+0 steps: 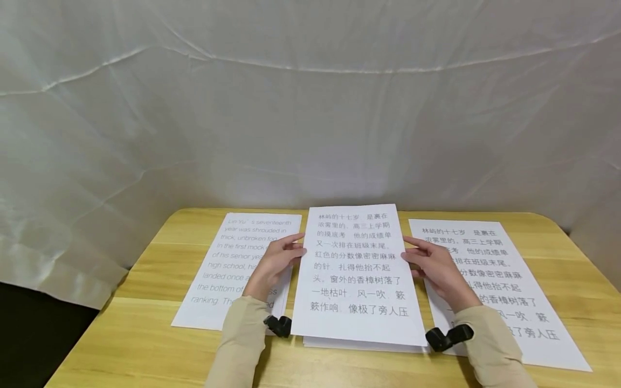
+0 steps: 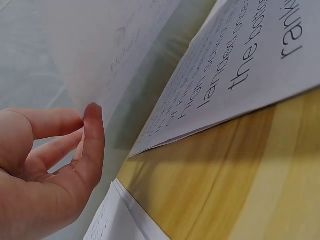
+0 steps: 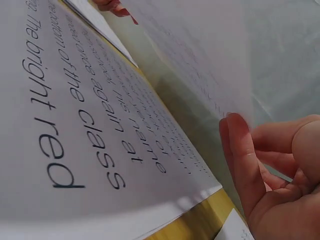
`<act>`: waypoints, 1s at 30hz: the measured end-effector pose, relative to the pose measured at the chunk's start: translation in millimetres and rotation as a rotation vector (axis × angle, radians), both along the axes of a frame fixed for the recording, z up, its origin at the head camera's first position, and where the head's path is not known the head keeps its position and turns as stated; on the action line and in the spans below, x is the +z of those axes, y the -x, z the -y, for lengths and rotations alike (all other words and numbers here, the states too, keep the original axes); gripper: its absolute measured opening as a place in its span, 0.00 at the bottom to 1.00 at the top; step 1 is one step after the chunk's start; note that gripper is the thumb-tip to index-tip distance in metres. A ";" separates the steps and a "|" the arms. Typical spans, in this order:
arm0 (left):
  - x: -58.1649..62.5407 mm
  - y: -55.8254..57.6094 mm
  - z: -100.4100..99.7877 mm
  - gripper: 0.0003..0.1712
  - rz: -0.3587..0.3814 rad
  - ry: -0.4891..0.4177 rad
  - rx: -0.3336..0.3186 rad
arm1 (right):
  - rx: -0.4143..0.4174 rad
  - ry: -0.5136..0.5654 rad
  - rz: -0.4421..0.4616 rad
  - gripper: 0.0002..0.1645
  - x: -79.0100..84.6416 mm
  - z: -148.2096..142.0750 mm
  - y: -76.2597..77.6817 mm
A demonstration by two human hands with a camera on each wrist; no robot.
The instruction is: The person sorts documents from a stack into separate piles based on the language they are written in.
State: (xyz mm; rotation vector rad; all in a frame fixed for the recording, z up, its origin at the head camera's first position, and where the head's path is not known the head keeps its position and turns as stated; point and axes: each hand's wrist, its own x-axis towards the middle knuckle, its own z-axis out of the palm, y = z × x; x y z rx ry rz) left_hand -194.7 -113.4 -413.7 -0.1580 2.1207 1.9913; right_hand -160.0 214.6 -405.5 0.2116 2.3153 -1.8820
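A white sheet of paper (image 1: 356,275) printed with Chinese characters is held up at the middle of the table, over a paper stack (image 1: 364,345). My left hand (image 1: 276,264) pinches its left edge between thumb and fingers. On the opposite edge my right hand (image 1: 436,269) pinches it the same way. From behind, the sheet (image 2: 112,45) looks thin and translucent, with my left hand (image 2: 60,165) at its rim. The right wrist view shows my right hand (image 3: 280,175) on the sheet (image 3: 200,45), above a page (image 3: 100,125) of English text.
English-printed sheets (image 1: 218,275) lie in a stack on the left, partly behind my left forearm. Chinese-printed sheets (image 1: 524,307) lie on the right, partly covered by my right hand and forearm. The wooden table (image 1: 121,334) meets a grey cloth (image 1: 310,129) at its back.
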 end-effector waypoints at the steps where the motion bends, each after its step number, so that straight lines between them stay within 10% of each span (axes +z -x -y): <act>1: 0.7 -0.1 0.3 0.29 0.002 -0.003 0.000 | 0.002 -0.002 -0.006 0.34 1.2 -0.1 -0.1; 30: 0.8 -23.1 -30.1 0.32 -0.040 -0.084 -0.061 | 0.031 -0.173 0.004 0.38 0.9 -30.2 -21.1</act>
